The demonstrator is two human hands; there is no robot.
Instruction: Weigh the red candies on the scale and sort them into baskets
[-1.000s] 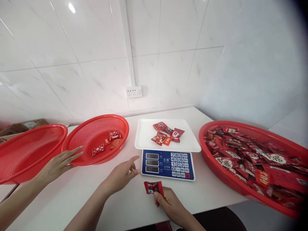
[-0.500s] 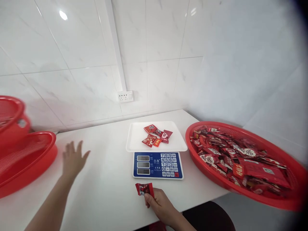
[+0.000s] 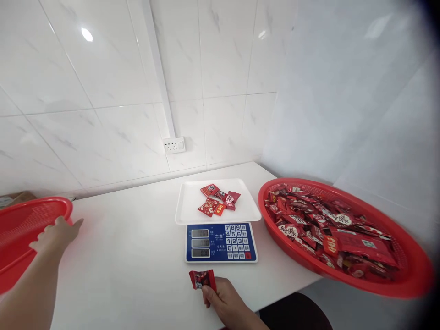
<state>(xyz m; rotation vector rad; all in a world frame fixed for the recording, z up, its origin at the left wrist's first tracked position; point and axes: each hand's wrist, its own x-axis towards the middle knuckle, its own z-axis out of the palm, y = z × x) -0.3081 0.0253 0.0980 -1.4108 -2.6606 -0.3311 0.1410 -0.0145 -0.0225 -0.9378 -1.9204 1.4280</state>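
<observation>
Between the thumb and fingers of my right hand [image 3: 223, 298] is a small red candy packet [image 3: 202, 279], held just in front of the scale [image 3: 222, 243]. On the scale's white tray [image 3: 184, 201] lie several red packets [image 3: 220, 200]. My left hand [image 3: 57, 236] is at the right end of the left red basket [image 3: 20, 229], its fingers apart over the rim; nothing shows in it, and whether it touches the rim is unclear.
At the right, a large red basket [image 3: 288, 247] full of red candy packets reaches past the table edge. A wall socket [image 3: 174, 145] is behind the scale. Something brown [image 3: 20, 198] sits behind the left basket.
My left hand has moved left from above the table to the left basket. The upper red basket at the far left is no longer in view. My right hand still holds its packet.
</observation>
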